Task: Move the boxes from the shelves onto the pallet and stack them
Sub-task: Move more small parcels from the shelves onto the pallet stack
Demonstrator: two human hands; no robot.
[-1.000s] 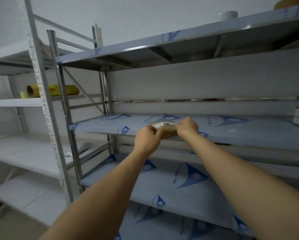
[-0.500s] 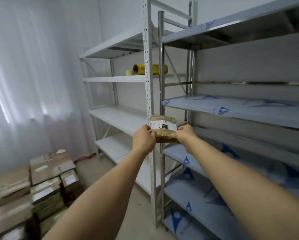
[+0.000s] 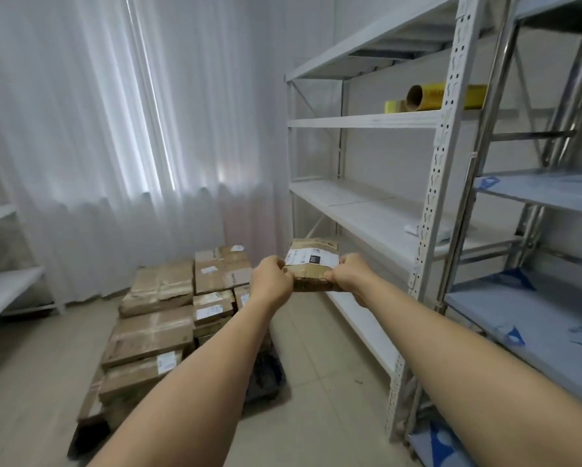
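Observation:
A small brown cardboard box [image 3: 313,261] with a white label is held out in front of me at chest height. My left hand [image 3: 271,281] grips its left end and my right hand [image 3: 351,274] grips its right end. Below and to the left, several brown boxes [image 3: 158,318] are stacked on a dark pallet [image 3: 262,379] on the floor. The white shelf rack [image 3: 367,210] stands just right of the held box, and the steel shelf rack [image 3: 545,193] fills the right edge.
A yellow roll [image 3: 431,96] lies on an upper white shelf. White curtains [image 3: 114,129] cover the far wall. Another white shelf [image 3: 3,284] sits at the left edge. Tiled floor [image 3: 330,399] runs between the pallet and the racks.
My view has swung left from the steel shelves toward the pallet. Both hands have carried the small box off the shelf and away from the rack, keeping the same grip.

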